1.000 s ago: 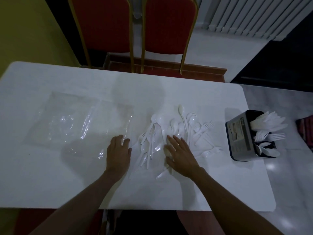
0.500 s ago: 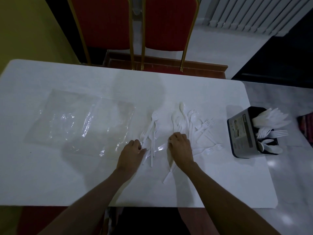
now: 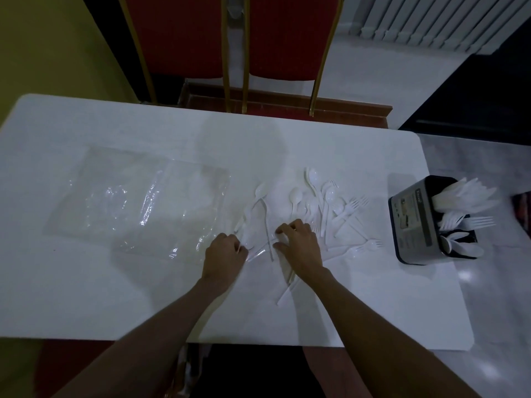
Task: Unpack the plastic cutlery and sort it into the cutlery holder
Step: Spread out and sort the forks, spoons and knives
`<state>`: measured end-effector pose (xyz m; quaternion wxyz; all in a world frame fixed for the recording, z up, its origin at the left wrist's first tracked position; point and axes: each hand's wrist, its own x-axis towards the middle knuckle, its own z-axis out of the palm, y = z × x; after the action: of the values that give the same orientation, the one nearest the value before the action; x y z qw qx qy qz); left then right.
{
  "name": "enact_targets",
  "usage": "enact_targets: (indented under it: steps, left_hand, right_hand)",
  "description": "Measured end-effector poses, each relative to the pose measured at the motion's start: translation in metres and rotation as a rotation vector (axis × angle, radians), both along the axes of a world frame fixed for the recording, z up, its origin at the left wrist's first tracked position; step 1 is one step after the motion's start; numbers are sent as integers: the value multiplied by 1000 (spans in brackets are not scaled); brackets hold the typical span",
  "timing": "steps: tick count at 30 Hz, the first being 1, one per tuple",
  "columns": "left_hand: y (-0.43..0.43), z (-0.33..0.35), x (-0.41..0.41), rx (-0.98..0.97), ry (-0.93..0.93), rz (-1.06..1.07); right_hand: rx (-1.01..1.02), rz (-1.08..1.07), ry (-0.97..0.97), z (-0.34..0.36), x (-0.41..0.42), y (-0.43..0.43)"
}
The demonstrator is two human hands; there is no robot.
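Observation:
White plastic spoons and forks (image 3: 319,205) lie scattered on the white table (image 3: 86,288), right of centre. My left hand (image 3: 225,255) is at the pile's near left edge, its fingers curled round some handles. A little to its right, my right hand (image 3: 303,247) pinches a spoon handle between thumb and curled fingers. One loose piece (image 3: 286,294) sticks out under my right wrist. The dark cutlery holder (image 3: 412,222) stands at the table's right edge, with white cutlery in its compartments.
Empty clear plastic bags (image 3: 138,202) lie flat on the left half of the table. Two red chairs (image 3: 287,35) with gold frames stand behind the far edge. A white radiator (image 3: 431,18) is at the back right. Grey floor lies beyond the holder.
Both hands went from lying flat on the pile to curled. My left hand has slid right toward the cutlery, and my right hand has closed on a handle.

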<state>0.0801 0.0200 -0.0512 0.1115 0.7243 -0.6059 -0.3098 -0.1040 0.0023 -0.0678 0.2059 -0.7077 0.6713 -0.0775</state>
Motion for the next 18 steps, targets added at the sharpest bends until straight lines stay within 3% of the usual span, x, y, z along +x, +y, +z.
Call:
enact_targets:
  steps: [6,12,15,18]
  left_hand:
    - [-1,-2,10,-56,-14,-49]
    - [7,-5,6,-226,-125,-186]
    - [10,-9,1,-197,-265,-368]
    - [10,-18,-1,-153,-367,-435]
  right_hand:
    - [-72,123,79,-1,2,-7]
    - [-82,-152,86,3,-15,-12]
    - [-9,-381,-12,2,-25,-6]
    - [41,-467,-74,-2,-32,-1]
